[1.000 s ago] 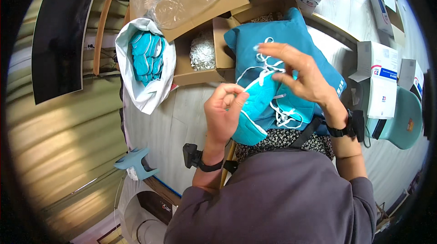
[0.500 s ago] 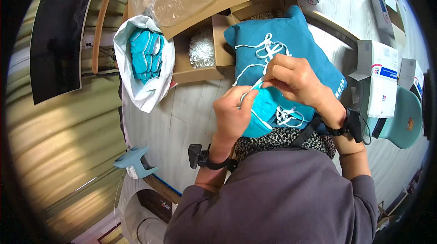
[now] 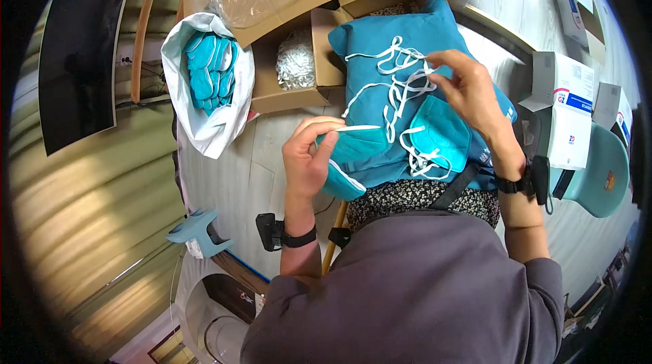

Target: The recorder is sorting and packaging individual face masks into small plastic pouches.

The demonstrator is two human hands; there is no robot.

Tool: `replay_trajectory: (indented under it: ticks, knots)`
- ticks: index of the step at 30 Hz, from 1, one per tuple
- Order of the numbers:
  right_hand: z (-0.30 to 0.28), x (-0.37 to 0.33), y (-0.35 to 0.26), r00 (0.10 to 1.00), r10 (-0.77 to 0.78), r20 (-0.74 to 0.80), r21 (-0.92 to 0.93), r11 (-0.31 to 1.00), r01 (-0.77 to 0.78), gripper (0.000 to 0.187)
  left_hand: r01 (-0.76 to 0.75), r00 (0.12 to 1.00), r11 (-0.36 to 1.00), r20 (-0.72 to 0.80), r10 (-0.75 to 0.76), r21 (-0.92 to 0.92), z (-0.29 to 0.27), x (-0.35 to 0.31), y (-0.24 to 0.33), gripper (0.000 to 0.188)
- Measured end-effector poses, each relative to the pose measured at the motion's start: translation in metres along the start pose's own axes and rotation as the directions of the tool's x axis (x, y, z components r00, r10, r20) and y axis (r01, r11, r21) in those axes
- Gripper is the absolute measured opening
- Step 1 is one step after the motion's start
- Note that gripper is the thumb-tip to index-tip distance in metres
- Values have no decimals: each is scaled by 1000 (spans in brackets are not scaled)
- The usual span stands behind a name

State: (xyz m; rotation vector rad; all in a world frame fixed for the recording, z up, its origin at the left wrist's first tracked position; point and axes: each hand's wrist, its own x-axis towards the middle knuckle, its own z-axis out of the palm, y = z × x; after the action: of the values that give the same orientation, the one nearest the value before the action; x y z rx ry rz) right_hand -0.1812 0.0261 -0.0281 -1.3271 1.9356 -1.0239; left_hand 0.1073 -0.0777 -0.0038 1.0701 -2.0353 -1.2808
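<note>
My left hand [image 3: 309,157] pinches a teal face mask [image 3: 360,147] by its white-edged rim, left of a blue cloth cushion [image 3: 380,31] on my lap. My right hand [image 3: 468,89] is over the cushion, its thumb and forefinger a little apart at a loose tangle of white straps [image 3: 401,89]. Whether a strap touches those fingertips is hard to see. A second teal mask [image 3: 445,130] lies on the cushion below my right hand, with white straps bunched at its lower left.
A white sack [image 3: 234,116] of teal masks stands at the left. Beside it a cardboard box [image 3: 288,98] holds a bundle of white straps [image 3: 296,62]. White printed cartons [image 3: 572,136] and a pale green chair [image 3: 601,180] are at the right; a light blue stool [image 3: 200,231] is at lower left.
My hands have moved apart. The left carries the mask leftward, while the right has let go of its edge and moved up and right to the straps. The second mask is now uncovered.
</note>
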Motion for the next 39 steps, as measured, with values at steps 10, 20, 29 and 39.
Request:
replay_trajectory:
  ticks: [10, 20, 29, 39]
  knots:
    - [13, -36, 26, 973, 154, 173, 120, 977, -176, 20, 342, 934, 901, 199, -296, -267, 42, 16, -11, 19]
    - [13, 2, -15, 829, -465, -311, -95, 883, 460, 15, 333, 861, 909, 474, -185, -251, 65, 28, 1, 16]
    - [48, -22, -26, 917, -304, -259, 37, 945, 324, 32, 195, 971, 823, -16, -240, -534, 90, 28, 32, 8]
    - [44, -23, -15, 937, -303, -171, 279, 898, 341, 11, 195, 979, 788, 68, -192, -584, 101, 23, 26, 19]
